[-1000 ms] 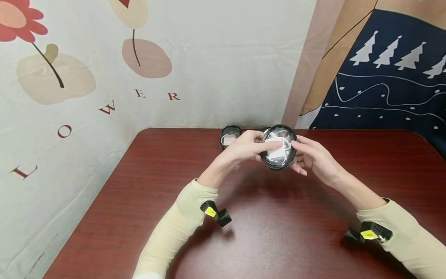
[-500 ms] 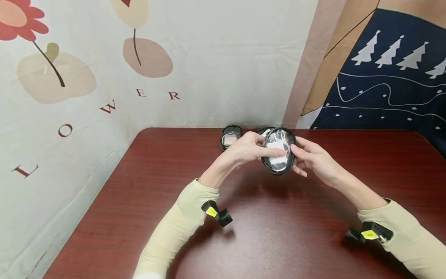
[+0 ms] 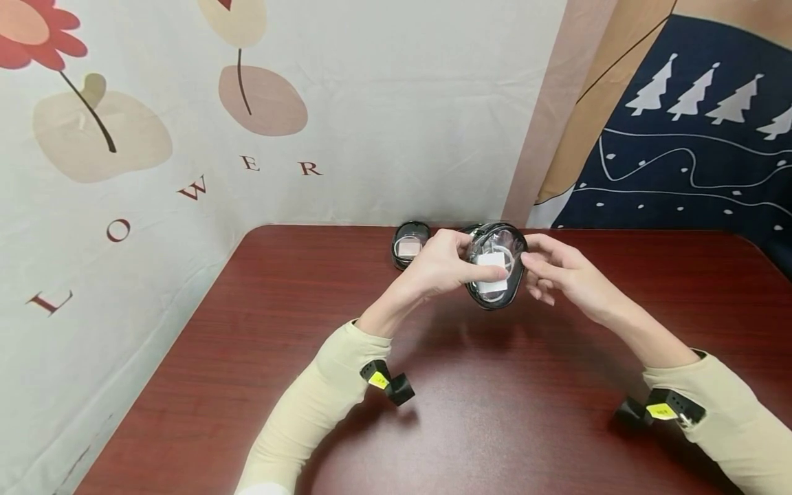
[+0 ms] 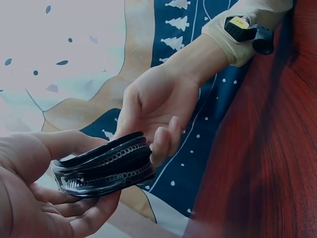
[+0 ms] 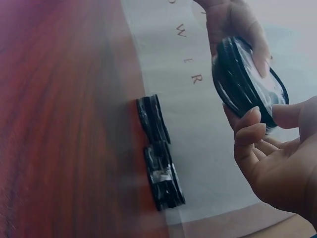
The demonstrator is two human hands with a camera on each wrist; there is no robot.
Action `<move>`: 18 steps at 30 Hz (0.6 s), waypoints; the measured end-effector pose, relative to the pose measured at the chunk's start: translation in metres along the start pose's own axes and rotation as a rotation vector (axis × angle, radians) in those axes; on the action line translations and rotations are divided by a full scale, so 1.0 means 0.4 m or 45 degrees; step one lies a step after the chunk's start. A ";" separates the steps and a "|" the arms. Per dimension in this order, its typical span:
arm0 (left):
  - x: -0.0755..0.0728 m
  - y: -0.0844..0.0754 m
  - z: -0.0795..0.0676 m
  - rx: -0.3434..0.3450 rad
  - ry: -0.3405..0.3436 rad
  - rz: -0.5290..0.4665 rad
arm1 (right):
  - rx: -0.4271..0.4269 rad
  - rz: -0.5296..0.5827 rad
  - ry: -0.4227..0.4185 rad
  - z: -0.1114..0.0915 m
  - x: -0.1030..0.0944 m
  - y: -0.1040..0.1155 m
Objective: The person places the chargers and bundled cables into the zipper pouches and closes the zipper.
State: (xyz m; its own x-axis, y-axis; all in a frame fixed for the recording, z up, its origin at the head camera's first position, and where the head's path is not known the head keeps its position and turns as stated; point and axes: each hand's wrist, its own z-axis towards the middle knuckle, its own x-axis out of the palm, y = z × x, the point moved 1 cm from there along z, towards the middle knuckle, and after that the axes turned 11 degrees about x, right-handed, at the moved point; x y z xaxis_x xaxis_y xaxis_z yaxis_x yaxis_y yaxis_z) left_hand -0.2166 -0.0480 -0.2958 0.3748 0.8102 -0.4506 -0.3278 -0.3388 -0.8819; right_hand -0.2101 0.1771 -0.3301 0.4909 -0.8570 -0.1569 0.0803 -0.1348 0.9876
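Note:
Raised over the far part of the table is a small oval zip pouch [image 3: 512, 242], black-edged with a clear window. A white label [image 3: 489, 260] and a coiled pale cable show through the window. My left hand [image 3: 442, 267] grips its left side, thumb across the front and fingers behind. At the right edge my right hand [image 3: 572, 276] pinches the rim between thumb and fingers, seen also in the right wrist view. The left wrist view shows the pouch [image 4: 106, 171] edge-on, two rows of zipper teeth parted by a dark gap.
A similar pouch [image 3: 408, 245] stands at the table's far edge, left of the hands. Another similar pouch [image 5: 163, 181] stands beside it in the right wrist view, mostly hidden behind the held one from the head. A printed cloth [image 3: 402, 137] hangs behind the table [image 3: 297, 289].
The held pouch has tilted and dropped slightly, so its window now shows at a different angle. My right hand has shifted a little to the right along its edge.

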 end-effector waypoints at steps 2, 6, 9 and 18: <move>0.000 -0.003 -0.001 0.015 0.011 0.083 | -0.016 -0.016 -0.031 -0.002 -0.007 0.006; 0.001 -0.007 -0.002 0.052 0.085 0.214 | -0.056 -0.089 -0.106 -0.008 -0.020 0.020; 0.006 -0.008 -0.003 0.081 0.182 0.257 | -0.092 -0.150 -0.145 -0.013 -0.029 0.030; 0.030 -0.005 -0.007 0.086 0.446 0.177 | -0.170 -0.446 -0.129 -0.026 -0.028 0.039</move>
State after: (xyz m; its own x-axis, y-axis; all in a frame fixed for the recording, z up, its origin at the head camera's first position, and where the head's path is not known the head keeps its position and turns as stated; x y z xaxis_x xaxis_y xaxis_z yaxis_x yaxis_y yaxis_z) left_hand -0.2091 -0.0388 -0.2997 0.5927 0.5420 -0.5958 -0.4483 -0.3925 -0.8031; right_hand -0.2052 0.1897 -0.3131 0.3256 -0.8163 -0.4771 0.3435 -0.3680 0.8641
